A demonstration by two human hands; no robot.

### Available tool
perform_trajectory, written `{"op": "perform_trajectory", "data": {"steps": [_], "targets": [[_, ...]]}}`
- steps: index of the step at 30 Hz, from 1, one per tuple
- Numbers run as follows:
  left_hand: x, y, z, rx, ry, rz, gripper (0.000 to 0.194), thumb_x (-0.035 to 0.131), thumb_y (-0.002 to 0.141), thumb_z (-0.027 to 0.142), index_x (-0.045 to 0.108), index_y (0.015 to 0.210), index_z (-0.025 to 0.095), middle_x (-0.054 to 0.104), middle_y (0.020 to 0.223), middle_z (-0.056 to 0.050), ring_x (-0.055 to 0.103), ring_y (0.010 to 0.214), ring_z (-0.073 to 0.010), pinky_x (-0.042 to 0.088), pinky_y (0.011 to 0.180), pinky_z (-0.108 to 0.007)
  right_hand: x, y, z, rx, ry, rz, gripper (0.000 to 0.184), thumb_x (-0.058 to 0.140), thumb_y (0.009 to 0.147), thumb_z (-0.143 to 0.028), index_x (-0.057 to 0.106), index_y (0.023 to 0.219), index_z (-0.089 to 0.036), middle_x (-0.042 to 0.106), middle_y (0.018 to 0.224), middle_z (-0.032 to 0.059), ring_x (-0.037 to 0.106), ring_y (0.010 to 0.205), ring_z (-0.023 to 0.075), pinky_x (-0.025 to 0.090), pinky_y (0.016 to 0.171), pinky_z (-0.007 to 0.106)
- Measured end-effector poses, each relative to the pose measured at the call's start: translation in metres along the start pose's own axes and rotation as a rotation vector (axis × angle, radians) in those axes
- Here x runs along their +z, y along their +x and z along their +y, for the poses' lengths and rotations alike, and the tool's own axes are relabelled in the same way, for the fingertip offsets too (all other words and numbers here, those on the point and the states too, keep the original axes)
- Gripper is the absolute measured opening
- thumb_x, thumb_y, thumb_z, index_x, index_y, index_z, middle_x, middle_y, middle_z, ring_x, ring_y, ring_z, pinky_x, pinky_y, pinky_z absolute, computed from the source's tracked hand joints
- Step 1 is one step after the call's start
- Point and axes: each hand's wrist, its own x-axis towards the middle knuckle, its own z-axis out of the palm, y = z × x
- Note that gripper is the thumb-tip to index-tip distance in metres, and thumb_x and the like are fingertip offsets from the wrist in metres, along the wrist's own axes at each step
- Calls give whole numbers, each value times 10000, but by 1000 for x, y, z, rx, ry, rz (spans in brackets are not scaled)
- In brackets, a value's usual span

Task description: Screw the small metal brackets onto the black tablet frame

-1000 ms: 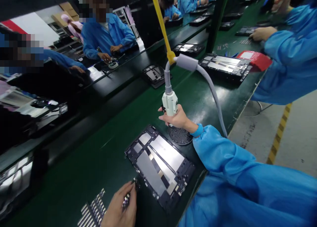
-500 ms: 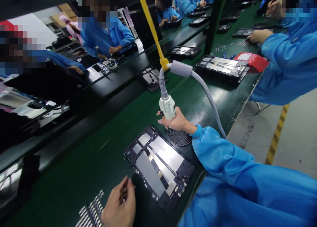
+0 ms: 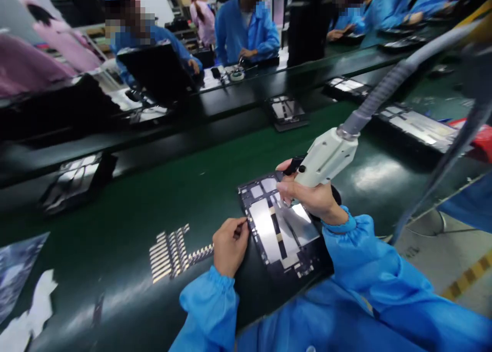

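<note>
An opened tablet (image 3: 263, 229), its silver panels and black frame showing, lies on the green bench below both hands. My right hand (image 3: 309, 195) is wrapped round a white air gun (image 3: 328, 154), whose grey ribbed hose runs up to the right. The gun is over the tablet's upper right part; its tip is hidden by my fingers. At the tablet's left edge my left hand (image 3: 230, 244) is closed in a pinch, and whatever is between the fingertips is too small to make out. Left of that hand lie rows of small metallic strips (image 3: 169, 252).
Other opened tablets lie along the bench, including one at the left (image 3: 79, 175) and one farther back (image 3: 286, 111). A crumpled white sheet (image 3: 34, 308) is at the lower left. People in blue coats sit opposite.
My view has turned left. My right hand has brought the air gun down from beyond the tablet to over it. My left hand has moved from beside the strips to the tablet's left edge.
</note>
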Motion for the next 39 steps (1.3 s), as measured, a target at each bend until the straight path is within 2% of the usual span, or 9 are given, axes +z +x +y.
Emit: {"op": "perform_trajectory", "data": {"steps": [5,9,13,16,19,24,29,36,39], "targets": [[3,-3,-10,-280,-320,68,377,622,793,384,656,1070,130,633,781,-34,618,579,-112,537,532,-229,50,7,11,85,20,-154,252,703,701,-236,605,921,-161,545,495,-48,520,418,108,466,455,259],[2,-4,-9,-260,-394,96,297,610,808,387,693,936,132,610,833,-48,617,607,-109,557,530,-227,68,17,34,116,8,-191,278,731,679,-246,610,912,-155,543,487,-50,518,413,112,483,463,265],[4,-3,-7,-262,-446,153,301,597,817,390,700,965,149,589,876,-52,629,647,-116,568,531,-228,72,21,50,123,-16,-192,256,716,712,-256,611,924,-159,546,481,-49,505,402,109,479,457,261],[7,-3,-7,-344,-510,179,340,644,772,362,677,1017,129,618,814,-52,648,637,-133,565,533,-227,71,21,57,117,-44,-194,236,713,729,-260,618,921,-162,548,490,-45,513,413,111,476,460,263],[9,-3,-8,-384,-534,169,271,657,753,350,686,901,125,643,756,-56,660,637,-148,557,529,-220,71,21,58,122,-47,-199,233,712,734,-261,613,922,-167,543,493,-50,517,415,115,481,462,271],[7,-2,-8,-314,-483,194,196,664,737,334,705,765,144,683,973,-98,676,741,-165,579,594,-250,74,22,55,125,-30,-167,228,709,700,-219,593,889,-169,533,467,-56,505,379,117,471,445,277],[2,0,-3,-263,-513,209,161,626,772,277,704,811,141,693,823,-70,682,714,-158,580,669,-260,74,22,56,117,-59,-173,234,705,704,-245,587,893,-172,534,463,-52,507,382,122,472,447,284],[-10,1,-8,-208,-430,293,311,568,872,361,672,1086,161,640,772,-27,649,663,-115,558,672,-240,75,15,59,124,-130,-173,236,723,698,-300,602,841,-157,541,522,-31,519,448,114,463,469,265],[-15,2,-10,-165,-360,310,269,547,890,342,687,1038,168,684,851,-43,672,764,-136,556,756,-266,78,12,62,115,-136,-151,250,738,673,-301,604,824,-153,545,548,-26,525,481,112,462,480,257]]}}
